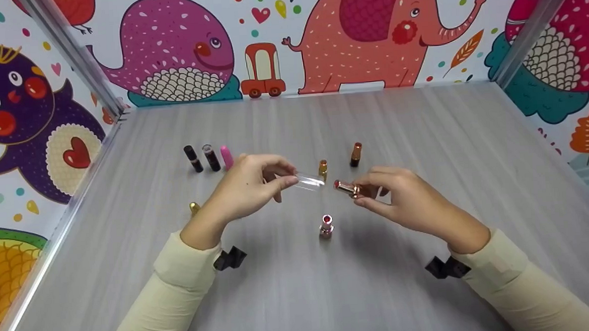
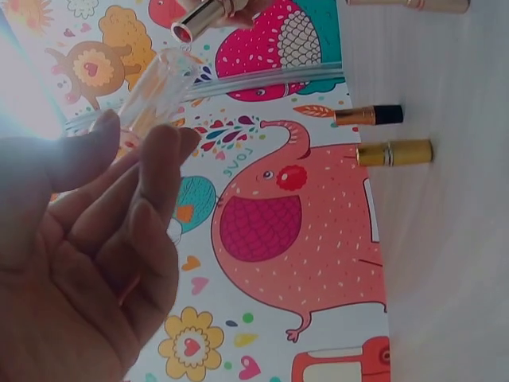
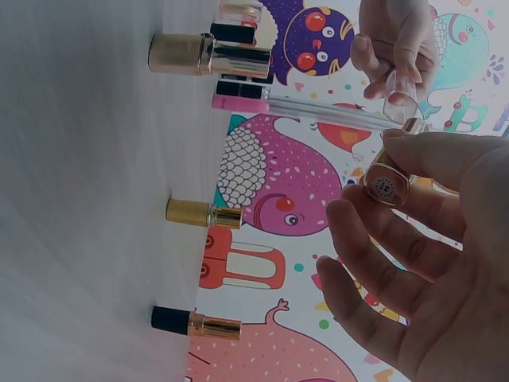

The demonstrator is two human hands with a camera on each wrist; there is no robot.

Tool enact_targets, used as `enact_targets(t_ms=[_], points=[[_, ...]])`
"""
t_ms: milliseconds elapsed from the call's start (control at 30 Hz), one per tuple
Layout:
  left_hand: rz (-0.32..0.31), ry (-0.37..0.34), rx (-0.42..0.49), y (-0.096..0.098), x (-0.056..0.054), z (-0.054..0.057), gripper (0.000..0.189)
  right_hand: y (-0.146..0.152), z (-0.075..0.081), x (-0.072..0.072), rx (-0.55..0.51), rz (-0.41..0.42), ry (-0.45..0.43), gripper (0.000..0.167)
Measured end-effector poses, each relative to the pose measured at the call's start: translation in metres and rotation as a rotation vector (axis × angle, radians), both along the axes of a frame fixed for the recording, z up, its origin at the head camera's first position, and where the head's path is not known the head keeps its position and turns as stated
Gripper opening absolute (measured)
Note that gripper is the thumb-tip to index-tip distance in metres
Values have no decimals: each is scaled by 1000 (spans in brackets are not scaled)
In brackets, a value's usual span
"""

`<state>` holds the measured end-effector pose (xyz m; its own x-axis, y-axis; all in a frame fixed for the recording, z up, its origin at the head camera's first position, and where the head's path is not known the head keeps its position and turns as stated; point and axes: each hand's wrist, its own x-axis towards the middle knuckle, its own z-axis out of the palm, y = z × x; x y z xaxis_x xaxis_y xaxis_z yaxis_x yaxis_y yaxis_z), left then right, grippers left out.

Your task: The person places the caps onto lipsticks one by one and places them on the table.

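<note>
Between thumb and fingers, my left hand [image 1: 250,187] pinches a clear plastic lipstick cap [image 1: 309,181], which points toward the right hand. My right hand [image 1: 407,195] holds a lipstick [image 1: 347,188] in a shiny rose-gold case, its red tip bare and facing the cap. A small gap separates cap and lipstick in the head view. In the right wrist view the round base of this lipstick [image 3: 386,185] shows between thumb and fingers. Just below the two hands another rose-gold lipstick [image 1: 326,227] with a red top stands upright on the table.
A gold lipstick [image 1: 323,168] and a black-and-copper one [image 1: 356,154] stand behind the hands. At the back left are a black tube [image 1: 193,158], a dark clear-topped tube [image 1: 211,158] and a pink tube [image 1: 227,157]. A gold tube [image 1: 194,207] is partly hidden by the left wrist.
</note>
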<state>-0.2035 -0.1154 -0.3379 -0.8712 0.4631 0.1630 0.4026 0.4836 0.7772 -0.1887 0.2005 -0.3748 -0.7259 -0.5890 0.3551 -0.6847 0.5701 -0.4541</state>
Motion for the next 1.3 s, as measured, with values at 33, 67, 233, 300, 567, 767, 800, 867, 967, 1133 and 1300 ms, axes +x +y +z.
enact_targets(t_ms=[33, 67, 233, 300, 567, 767, 800, 867, 967, 1133, 1300], points=[[-9, 2, -3, 2, 1, -1, 12, 0, -1, 0, 0, 6, 4, 20], [-19, 5, -5, 3, 2, -1, 12, -1, -1, 1, 0, 15, 5, 20], [-49, 11, -15, 8, 5, -2, 12, -2, -3, 1, 0, 45, 12, 22], [-55, 12, -13, 9, 5, -2, 12, -2, -3, 1, 2, 48, 13, 22], [-69, 26, -21, 12, 5, -4, 11, -2, -2, 2, 5, 46, 11, 21], [-72, 19, -30, 12, 6, -4, 11, -2, 0, 3, -7, 47, 17, 22], [-75, 15, -32, 12, 6, -4, 11, -2, 0, 3, -8, 47, 18, 22], [-83, 8, -36, 12, 6, -4, 11, -2, 1, 3, -11, 48, 20, 23], [-101, -2, -38, 12, 6, -5, 12, -2, 0, 3, -19, 61, 26, 24], [-124, 2, -41, 12, 7, -6, 13, -2, -1, 3, -21, 73, 49, 27], [-133, 25, -71, 14, 9, -5, 13, -3, -1, 4, -48, 74, 79, 26]])
